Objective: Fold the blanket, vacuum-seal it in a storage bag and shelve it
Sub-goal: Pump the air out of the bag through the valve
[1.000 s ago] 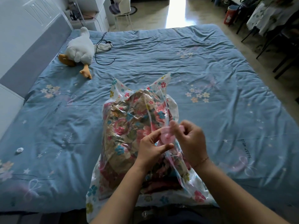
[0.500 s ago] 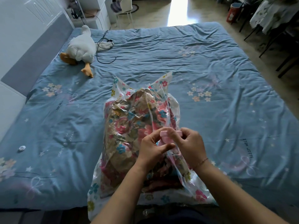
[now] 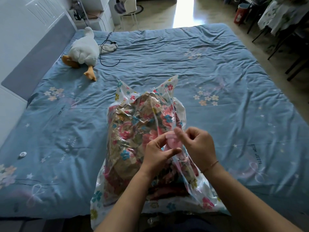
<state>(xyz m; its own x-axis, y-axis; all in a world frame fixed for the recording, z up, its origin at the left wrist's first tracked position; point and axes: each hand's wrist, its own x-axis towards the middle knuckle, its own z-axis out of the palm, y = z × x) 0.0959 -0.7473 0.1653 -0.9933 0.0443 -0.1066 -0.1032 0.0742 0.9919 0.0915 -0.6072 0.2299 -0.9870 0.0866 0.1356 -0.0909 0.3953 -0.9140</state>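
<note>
Still pinching pink slider clip (image 3: pixel 172 141) with curled fingers of left hand (image 3: pixel 158 155) and right hand (image 3: pixel 199 144); turned slightly, not advanced along storage bag (image 3: pixel 169 85) zip. Blanket (image 3: pixel 133 131) inside; sealing apparently pending.

We see only part of the pink clip (image 3: pixel 173 141): the fingers (image 3: pixel 179 133) of the left hand (image 3: pixel 158 154) and right hand (image 3: pixel 197 144) pinching it cover the rest. The forearms (image 3: pixel 130 198) hide the near middle of the storage bag (image 3: pixel 133 124), and the round white piece (image 3: pixel 22 154) on the bed (image 3: pixel 217 77) is too small to name.
</note>
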